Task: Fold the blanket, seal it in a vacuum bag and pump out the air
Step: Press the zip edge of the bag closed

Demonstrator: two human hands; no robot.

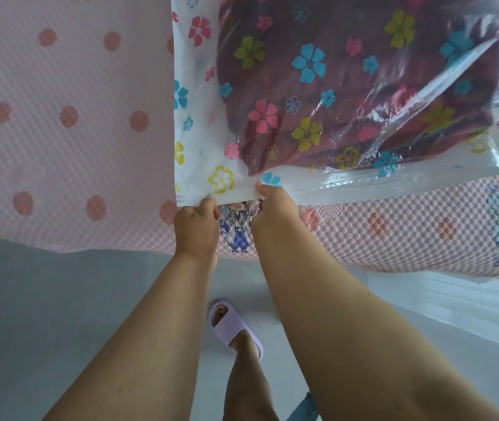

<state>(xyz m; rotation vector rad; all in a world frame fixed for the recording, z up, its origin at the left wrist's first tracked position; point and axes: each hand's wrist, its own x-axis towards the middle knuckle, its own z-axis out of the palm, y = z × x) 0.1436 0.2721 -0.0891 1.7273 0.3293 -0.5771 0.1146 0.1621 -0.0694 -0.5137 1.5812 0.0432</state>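
On the bed, right at its near edge, lies the vacuum bag [318, 95], a clear film printed with bright flowers, and the dark maroon blanket [363, 86] is already tucked inside it, folded into a fat soft wad. Both hands are down at the bag's open mouth, along the white zip strip [230, 194] that overhangs the bed's side. The left hand [196, 221] has its fingers curled, pinching the strip near the bag's corner; the right hand [275, 197] pinches the same strip just beside it, thumb up on top. Looks like the sealing step to me, fingers about to run the closure along.

How will it handle? The film is thin, glossy and slick, crinkling where it stands off the blanket on the right, so it should slide under the fingers and buckle easily. The blanket itself looks soft and bulky rather than heavy, and it will spring back until the air is out. The stiffer strip is the sensible place to grip, pinched flat between thumb and fingers; the loose film would just slip.

Underneath, the bed [69, 117] wears a pink quilted cover with spots. Below, a foot in a lilac slipper [236, 326] stands on the pale floor [44, 299].
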